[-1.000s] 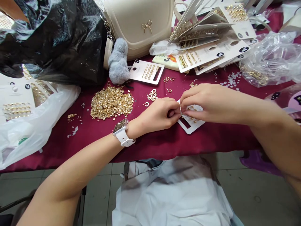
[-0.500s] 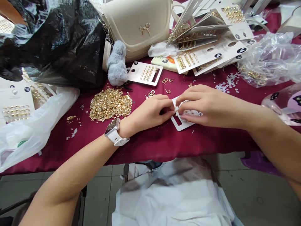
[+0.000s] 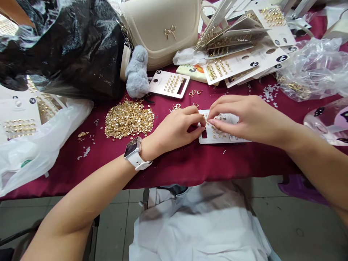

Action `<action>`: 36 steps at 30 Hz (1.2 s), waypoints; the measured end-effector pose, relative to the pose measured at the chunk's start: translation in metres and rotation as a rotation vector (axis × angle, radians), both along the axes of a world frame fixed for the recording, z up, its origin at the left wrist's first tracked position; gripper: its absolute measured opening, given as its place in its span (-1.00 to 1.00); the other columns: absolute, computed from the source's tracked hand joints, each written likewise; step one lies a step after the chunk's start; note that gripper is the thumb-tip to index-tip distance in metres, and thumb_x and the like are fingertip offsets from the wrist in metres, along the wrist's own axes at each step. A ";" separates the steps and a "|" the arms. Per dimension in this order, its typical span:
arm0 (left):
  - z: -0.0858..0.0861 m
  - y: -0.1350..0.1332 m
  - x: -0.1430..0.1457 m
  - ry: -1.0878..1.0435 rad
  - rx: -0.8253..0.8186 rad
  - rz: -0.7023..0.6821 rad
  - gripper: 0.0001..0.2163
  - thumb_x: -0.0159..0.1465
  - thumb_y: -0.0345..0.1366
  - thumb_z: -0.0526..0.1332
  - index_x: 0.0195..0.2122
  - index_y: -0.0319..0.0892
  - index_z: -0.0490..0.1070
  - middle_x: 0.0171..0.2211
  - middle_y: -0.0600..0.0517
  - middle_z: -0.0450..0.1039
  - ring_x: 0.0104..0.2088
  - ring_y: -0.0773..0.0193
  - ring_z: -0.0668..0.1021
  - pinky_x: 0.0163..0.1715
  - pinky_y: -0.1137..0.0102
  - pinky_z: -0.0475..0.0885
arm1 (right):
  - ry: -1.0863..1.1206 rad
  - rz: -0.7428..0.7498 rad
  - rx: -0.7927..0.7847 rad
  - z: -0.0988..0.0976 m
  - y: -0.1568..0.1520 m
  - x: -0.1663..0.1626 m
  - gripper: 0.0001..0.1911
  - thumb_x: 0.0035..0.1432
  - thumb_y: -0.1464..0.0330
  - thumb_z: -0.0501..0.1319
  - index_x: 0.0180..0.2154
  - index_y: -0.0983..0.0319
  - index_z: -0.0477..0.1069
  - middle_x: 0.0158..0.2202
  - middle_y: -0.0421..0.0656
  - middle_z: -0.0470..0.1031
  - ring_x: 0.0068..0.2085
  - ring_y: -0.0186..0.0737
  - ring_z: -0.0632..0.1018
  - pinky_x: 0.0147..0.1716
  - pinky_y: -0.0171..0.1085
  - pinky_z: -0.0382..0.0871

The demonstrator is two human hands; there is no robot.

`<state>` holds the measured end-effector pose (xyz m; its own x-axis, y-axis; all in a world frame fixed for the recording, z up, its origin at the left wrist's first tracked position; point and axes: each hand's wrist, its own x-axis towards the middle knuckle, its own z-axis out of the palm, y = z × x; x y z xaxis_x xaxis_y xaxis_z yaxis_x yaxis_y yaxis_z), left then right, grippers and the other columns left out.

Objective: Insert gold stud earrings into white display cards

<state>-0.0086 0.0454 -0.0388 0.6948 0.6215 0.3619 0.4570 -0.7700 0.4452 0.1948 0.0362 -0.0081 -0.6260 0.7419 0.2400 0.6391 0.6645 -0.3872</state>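
Note:
A white earring card [image 3: 227, 137] lies on the cloth, its face dotted with small gold studs and a dark slot at its left end. My left hand [image 3: 181, 127], with a white-strapped watch on the wrist, is closed at the card's left edge, thumb and fingers pinched there. From the right, my right hand [image 3: 244, 117] reaches over the card with thumb and forefinger pinched together above the studs. Whatever is between those fingertips is too small to name. Beside my left wrist sits a heap of tiny gold pieces [image 3: 129, 119].
Behind are a filled earring card [image 3: 160, 81], a cream handbag [image 3: 163, 47] with a grey plush charm [image 3: 137, 72], and stacked earring cards [image 3: 250, 65]. A black plastic bag [image 3: 73, 54] stands left, clear plastic bags [image 3: 318, 69] right. Loose gold hoops [image 3: 193, 92] lie near my hands.
The card has turned to lie more level and shows more of its right part. My right hand has lifted slightly, its fingers now pinched nearer the card's upper left.

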 end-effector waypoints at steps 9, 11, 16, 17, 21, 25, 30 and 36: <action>0.001 0.000 0.004 0.033 -0.018 0.021 -0.91 0.21 -0.42 0.21 -0.37 -0.24 0.52 -0.42 0.03 0.41 -0.42 0.38 0.42 -0.40 0.50 0.30 | 0.101 -0.054 0.007 0.007 0.003 0.002 -0.79 0.15 0.33 0.12 -0.38 0.24 0.51 -0.30 -0.11 0.55 -0.27 -0.19 0.54 -0.23 -0.21 0.39; 0.001 0.000 0.004 0.021 -0.027 0.022 -0.91 0.20 -0.43 0.22 -0.41 -0.25 0.51 -0.45 0.04 0.40 -0.43 0.38 0.41 -0.40 0.49 0.29 | 0.059 -0.019 -0.009 0.004 0.004 0.003 -0.78 0.16 0.33 0.11 -0.36 0.22 0.52 -0.27 -0.10 0.55 -0.23 -0.18 0.54 -0.19 -0.21 0.40; 0.002 0.000 0.005 0.039 -0.072 0.025 -0.89 0.18 -0.44 0.22 -0.48 -0.26 0.47 -0.50 0.06 0.39 -0.44 0.37 0.38 -0.37 0.46 0.26 | -0.037 0.034 -0.029 -0.005 0.005 0.003 -0.78 0.14 0.31 0.12 -0.36 0.20 0.54 -0.24 -0.09 0.53 -0.17 -0.12 0.51 -0.14 -0.16 0.40; 0.002 0.000 0.006 0.040 -0.084 0.023 -0.89 0.18 -0.43 0.22 -0.49 -0.26 0.46 -0.49 0.06 0.39 -0.45 0.37 0.38 -0.37 0.46 0.25 | -0.034 0.028 -0.031 -0.005 0.004 0.003 -0.77 0.14 0.31 0.11 -0.36 0.20 0.54 -0.23 -0.10 0.53 -0.17 -0.12 0.51 -0.14 -0.16 0.39; 0.002 0.000 0.007 0.023 -0.108 0.011 -0.87 0.17 -0.44 0.20 -0.53 -0.26 0.43 -0.52 0.07 0.37 -0.48 0.40 0.35 -0.38 0.46 0.23 | 0.004 -0.074 -0.015 0.005 0.005 0.004 -0.76 0.16 0.29 0.12 -0.34 0.20 0.54 -0.26 -0.10 0.54 -0.18 -0.14 0.53 -0.12 -0.18 0.38; 0.003 0.001 0.006 -0.004 -0.119 -0.006 -0.87 0.13 -0.49 0.19 -0.56 -0.27 0.40 -0.54 0.08 0.34 -0.49 0.42 0.34 -0.42 0.49 0.21 | -0.127 -0.344 0.048 0.014 0.013 0.016 -0.75 0.18 0.34 0.12 -0.26 0.27 0.56 -0.18 -0.02 0.56 -0.13 -0.09 0.53 -0.07 -0.17 0.35; 0.006 0.004 0.001 0.000 -0.121 -0.076 -0.89 0.06 -0.53 0.18 -0.57 -0.26 0.37 -0.54 0.09 0.32 -0.49 0.42 0.34 -0.43 0.50 0.22 | -0.365 -0.444 0.018 0.007 0.026 0.031 -0.70 0.20 0.38 0.09 -0.15 0.32 0.54 -0.05 0.02 0.51 0.01 0.08 0.48 -0.02 -0.05 0.32; 0.008 0.007 -0.004 0.065 -0.127 -0.149 -0.89 0.09 -0.51 0.18 -0.54 -0.25 0.40 -0.52 0.08 0.36 -0.47 0.39 0.37 -0.38 0.46 0.24 | -0.384 -0.426 -0.019 -0.001 0.027 0.024 -0.71 0.21 0.36 0.10 -0.14 0.31 0.52 -0.07 0.00 0.51 0.01 0.07 0.47 -0.04 -0.05 0.34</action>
